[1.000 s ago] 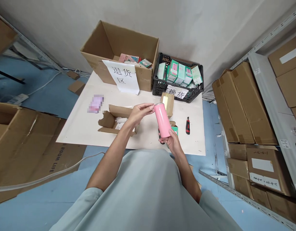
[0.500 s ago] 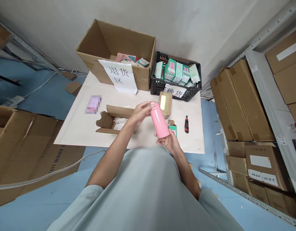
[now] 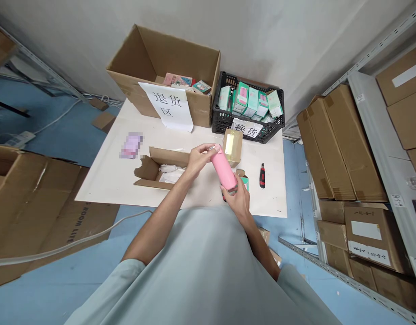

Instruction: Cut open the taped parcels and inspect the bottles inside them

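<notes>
A pink bottle is tilted between my two hands above the front of the table. My left hand grips its upper end, the thumb lying across the pink lid. Around the lower end, where a greyish base shows, my right hand is closed. Left of the bottle lies an open cardboard box with white wrapping inside. A small taped carton stands just behind it. Partly hidden by my right hand is a green-and-white box. Farther right lies a red-and-black utility knife.
At the back of the table stand a large cardboard box and a black crate of green boxes, both with paper signs. A blurred purple item lies at left. Shelves with cartons flank the right side.
The bottle has turned in my hands and its base now faces more toward me. My right hand has moved from supporting it underneath to wrapping its lower end; my left thumb now crosses the lid.
</notes>
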The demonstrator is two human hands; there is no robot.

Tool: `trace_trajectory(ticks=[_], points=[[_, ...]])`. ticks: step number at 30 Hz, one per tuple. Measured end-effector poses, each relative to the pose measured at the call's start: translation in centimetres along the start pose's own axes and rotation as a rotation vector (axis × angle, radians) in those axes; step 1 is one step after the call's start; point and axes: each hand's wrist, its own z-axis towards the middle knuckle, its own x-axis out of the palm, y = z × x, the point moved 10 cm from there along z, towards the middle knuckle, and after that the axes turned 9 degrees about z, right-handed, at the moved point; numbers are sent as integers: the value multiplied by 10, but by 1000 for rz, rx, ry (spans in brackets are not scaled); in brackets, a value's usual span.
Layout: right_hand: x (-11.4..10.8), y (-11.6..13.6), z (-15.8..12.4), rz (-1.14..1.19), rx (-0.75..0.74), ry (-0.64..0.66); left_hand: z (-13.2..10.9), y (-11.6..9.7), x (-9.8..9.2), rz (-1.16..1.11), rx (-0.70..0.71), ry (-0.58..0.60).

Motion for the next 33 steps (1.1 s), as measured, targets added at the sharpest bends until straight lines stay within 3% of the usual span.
trace_trajectory(ticks=[5, 9, 13, 16, 21, 25, 30, 33], points=[[20, -20, -3, 701, 341, 216, 4, -16, -4, 52, 96, 34], [37, -15, -16, 1126, 611, 419, 2, -32, 1, -18, 179, 130], [44, -8, -25, 1394, 797, 458, 1, -30, 13, -127, 130, 253], [47, -6, -29, 1458, 842, 468, 3, -23, 18, -166, 83, 256], [42, -13, -26, 1330, 775, 446, 0, -14, 24, -202, 43, 244], [28, -14, -14, 1062, 584, 424, -3, -10, 21, -204, 22, 155], [-19, -6, 6, 498, 185, 86, -3, -5, 10, -147, -6, 19], [-26, 8, 6, 72, -2, -12, -3, 2, 5, -128, -42, -40]])
